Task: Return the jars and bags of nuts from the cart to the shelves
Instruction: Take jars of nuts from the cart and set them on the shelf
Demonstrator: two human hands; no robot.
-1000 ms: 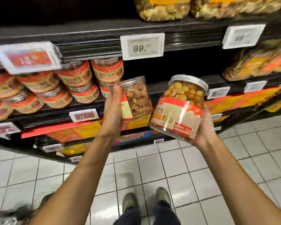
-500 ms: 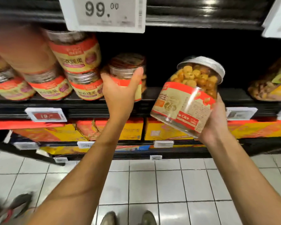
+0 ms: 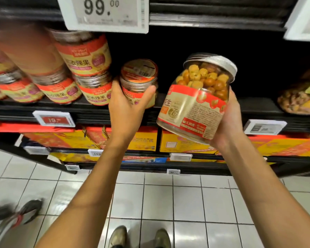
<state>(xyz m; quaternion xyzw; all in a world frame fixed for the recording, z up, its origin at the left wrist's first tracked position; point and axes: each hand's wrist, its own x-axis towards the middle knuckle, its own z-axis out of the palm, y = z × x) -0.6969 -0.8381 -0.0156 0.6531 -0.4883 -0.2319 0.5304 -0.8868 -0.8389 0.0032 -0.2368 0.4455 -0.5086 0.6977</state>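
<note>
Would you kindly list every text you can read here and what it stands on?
"99.00": white price tag above.
"衣腰果": labels of the stacked jars.
"19.": red price tag, rest blurred.
"生": large jar in the right hand.
Unreadable: small jar, other shelf tags.

Left jars (image 3: 16,72) blur; the cart (image 3: 2,228) is cut off.
</note>
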